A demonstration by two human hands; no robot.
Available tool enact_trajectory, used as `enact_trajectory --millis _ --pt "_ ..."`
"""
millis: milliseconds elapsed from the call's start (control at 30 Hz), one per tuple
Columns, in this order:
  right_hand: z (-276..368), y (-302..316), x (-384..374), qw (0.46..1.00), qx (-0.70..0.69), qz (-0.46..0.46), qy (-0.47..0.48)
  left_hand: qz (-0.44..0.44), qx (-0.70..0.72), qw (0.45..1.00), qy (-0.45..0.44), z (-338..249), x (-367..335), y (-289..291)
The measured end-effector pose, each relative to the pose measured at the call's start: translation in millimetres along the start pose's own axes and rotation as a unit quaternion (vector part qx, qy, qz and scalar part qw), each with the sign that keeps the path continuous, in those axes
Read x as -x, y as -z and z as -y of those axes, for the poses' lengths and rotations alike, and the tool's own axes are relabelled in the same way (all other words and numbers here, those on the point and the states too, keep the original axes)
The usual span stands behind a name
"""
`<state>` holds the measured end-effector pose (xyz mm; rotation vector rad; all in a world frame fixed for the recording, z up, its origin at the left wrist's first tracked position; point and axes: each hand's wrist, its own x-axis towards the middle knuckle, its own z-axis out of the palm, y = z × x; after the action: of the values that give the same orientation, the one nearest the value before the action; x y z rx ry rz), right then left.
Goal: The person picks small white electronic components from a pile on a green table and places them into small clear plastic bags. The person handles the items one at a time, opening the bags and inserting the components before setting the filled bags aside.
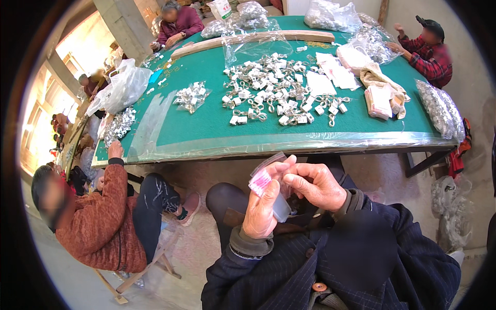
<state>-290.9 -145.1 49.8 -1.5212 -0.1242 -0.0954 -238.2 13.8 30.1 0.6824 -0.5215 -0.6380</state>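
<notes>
A dark pinstriped jacket [294, 263] is filling the bottom, closest to the camera. The left hand [261, 209] is pinching a small clear bag [260, 181] between thumb and fingers, above the lap and just short of the green table [201, 126]. It's showing pink printing, too small for me to make out. Its top edge is slanting from lower left to upper right. The right hand [320, 186] is curling in right beside it, thumb and forefinger nearly together; can't tell if they're gripping anything. Farther out, a heap of silvery-white pieces [274, 82] is covering mid-table, with a filled bag [191, 96] lying to its left. A co-worker [98, 217] in rust-brown is sitting at left. A white sack [220, 9] with green print is standing way back.
</notes>
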Motion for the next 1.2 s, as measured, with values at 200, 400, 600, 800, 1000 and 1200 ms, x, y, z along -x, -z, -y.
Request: enact_trajectory --millis 200,400,600,800,1000,1200 --pt "-7 -1 -2 0.999 0.043 0.015 0.015 -0.123 -0.216 0.968 -0.022 -9 10 6" --pt "6 8 4 0.988 -0.098 0.038 -0.115 -0.150 -0.348 0.925 -0.036 -17 18 6" --pt "2 10 0 0.996 -0.059 0.007 -0.072 -0.104 -0.358 0.926 -0.062 -14 12 -3" --pt "-1 16 0 0.996 -0.041 0.022 -0.072 -0.033 -0.438 0.893 -0.098 -16 8 4" --pt "-4 22 -7 0.997 0.073 0.026 -0.003 -0.074 -0.309 0.948 0.006 -15 3 9" --pt "-14 40 -9 0.988 0.151 0.025 0.031 -0.043 -0.361 0.928 0.081 -17 -4 16"
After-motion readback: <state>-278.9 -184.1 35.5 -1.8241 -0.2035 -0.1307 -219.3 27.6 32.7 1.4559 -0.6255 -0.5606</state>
